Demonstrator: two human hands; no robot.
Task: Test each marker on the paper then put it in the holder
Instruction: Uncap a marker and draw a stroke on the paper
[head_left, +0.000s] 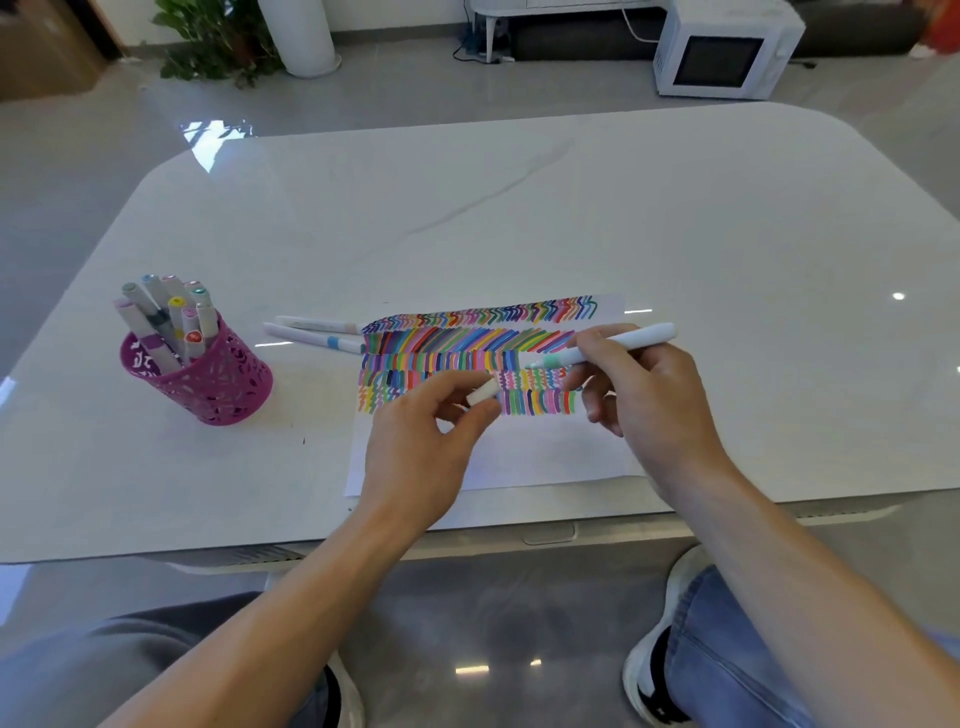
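A glossy white marble-look worktop (467, 208) carries a white sheet of paper (545, 457) near its front edge. The upper half of the sheet is packed with rows of short strokes in many colours, and the lower part is bare.

The right hand (644, 395) has its grip clamped on a slim white marker with a pale green collar (613, 345), thumb and fingers curled round the barrel. The marker lies nearly level, tip pointing left over the coloured rows. Whether the tip touches the paper cannot be told.

The left hand (421, 441) is over the sheet's left part, its grip pinched together on a small white cap (482, 391) between thumb and fingertips, just left of the marker's tip and apart from it.

Well to the left stands a magenta perforated metal holder (208, 384), a round cup that appears tilted in the wide lens. In it is a bunch of white-barrelled markers (166, 317), leaning left, their end caps showing yellow, red, pink, green and blue.

Between the holder and the paper, two more white pens (311, 332) lie side by side on the worktop, their right ends at the sheet's left edge.

On the floor beyond are a white microwave oven (722, 52) and a green potted plant (208, 41).
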